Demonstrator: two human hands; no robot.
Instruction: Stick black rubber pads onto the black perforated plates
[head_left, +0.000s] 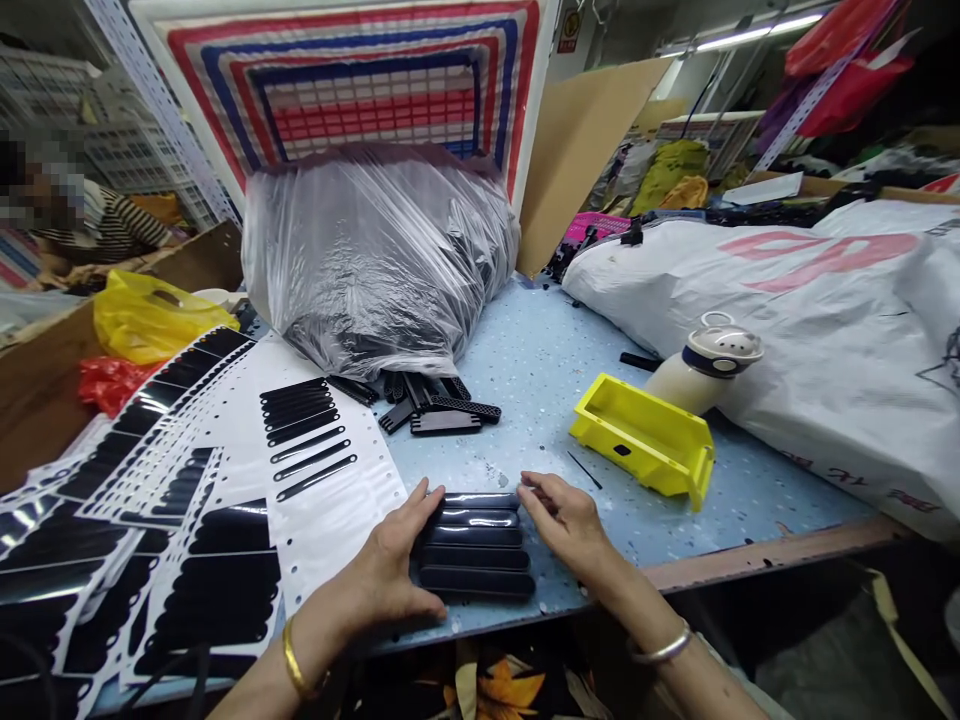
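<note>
Several glossy black rounded strips (476,545) lie side by side in a block at the table's near edge. My left hand (386,560) is at their left ends, thumb and fingers spread apart around that side. At the upper right corner of the block is my right hand (564,515), its fingers loosely bent and apart, the fingertips close to the end of the top strip. To the left, a white backing sheet (322,510) carries a column of thin black stickers (300,410). Loose black plastic pieces (442,405) lie beyond my hands, at the mouth of a clear plastic bag (375,260).
A yellow bin (645,440) stands on the right beside a cream bottle (697,365), with a large white sack (810,330) behind. Sheets of black stickers (217,580) overlap on the left near a yellow plastic bag (157,315). Another person (112,220) sits at far left.
</note>
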